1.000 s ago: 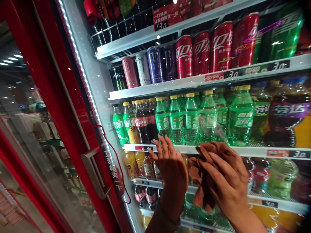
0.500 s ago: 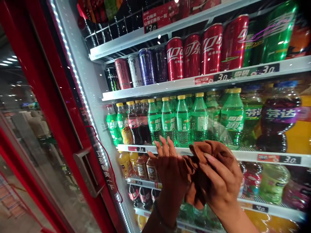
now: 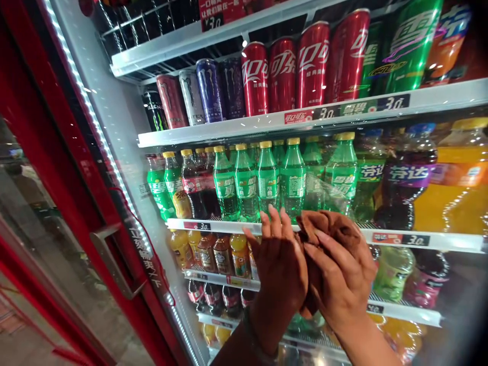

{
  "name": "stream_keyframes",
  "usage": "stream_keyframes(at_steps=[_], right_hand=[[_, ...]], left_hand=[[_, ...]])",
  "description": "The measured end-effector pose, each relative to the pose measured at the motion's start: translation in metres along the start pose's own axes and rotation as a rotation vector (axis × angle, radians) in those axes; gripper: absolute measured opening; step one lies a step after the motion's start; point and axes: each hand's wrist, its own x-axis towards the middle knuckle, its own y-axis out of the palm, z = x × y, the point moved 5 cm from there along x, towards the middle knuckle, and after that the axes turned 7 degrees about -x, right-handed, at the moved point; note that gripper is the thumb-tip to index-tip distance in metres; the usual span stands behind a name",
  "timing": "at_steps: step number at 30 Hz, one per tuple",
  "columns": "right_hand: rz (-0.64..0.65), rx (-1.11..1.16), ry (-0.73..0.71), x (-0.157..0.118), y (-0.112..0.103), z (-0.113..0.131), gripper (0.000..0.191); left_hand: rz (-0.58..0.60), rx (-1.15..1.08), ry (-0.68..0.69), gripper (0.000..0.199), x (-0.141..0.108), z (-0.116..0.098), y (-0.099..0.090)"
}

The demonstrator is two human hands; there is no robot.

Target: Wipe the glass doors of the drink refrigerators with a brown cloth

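Observation:
A crumpled brown cloth is bunched in my right hand, whose fingers and thumb are closed around it. Beside it, my left hand is raised with the fingers stretched upward and apart. The cloth's left edge meets the side of that hand; whether the palm touches it is hidden. Both hands are in front of a lit drinks fridge, before a shelf edge with price tags. Just above the fingertips stand green soda bottles with yellow caps. A hazy streak shows over the bottles above the cloth.
At the left is a red door frame with a metal handle. Red cola cans and slim energy drink cans line the upper shelf. Lower shelves hold bottled drinks. Larger purple-labelled bottles stand to the right.
The view has shifted, so the fridge and shelves sit further left and slightly higher. Against the shelves, both hands and the cloth are a little further right. The grip on the cloth looks unchanged.

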Motion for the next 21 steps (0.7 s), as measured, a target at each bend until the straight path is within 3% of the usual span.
stream_keyframes(at_steps=[4,7,9,12,15,18,21], right_hand=[[-0.069,-0.115,0.044,-0.015,-0.027,-0.042,0.038],[-0.178,-0.243,0.193,0.011,-0.04,-0.065,0.038],[-0.182,-0.264,0.236,0.029,-0.037,-0.063,0.037],[-0.137,-0.209,0.129,0.031,-0.027,-0.047,0.036],[-0.074,-0.106,-0.009,0.001,-0.028,-0.045,0.037],[-0.1,-0.122,-0.077,-0.024,-0.045,-0.069,0.046],[-0.192,-0.205,0.028,-0.013,-0.064,-0.106,0.06]], left_hand=[[-0.015,0.05,0.018,0.071,-0.002,-0.021,0.012],[-0.028,0.061,0.007,0.075,0.003,-0.031,0.013],[0.002,0.034,0.039,0.076,0.006,-0.04,0.014],[0.048,-0.033,0.107,0.076,0.005,-0.052,0.017],[0.064,-0.046,0.133,0.075,0.001,-0.058,0.021],[0.093,-0.007,0.125,0.074,-0.001,-0.06,0.025],[0.1,0.0,0.114,0.073,0.0,-0.063,0.026]])
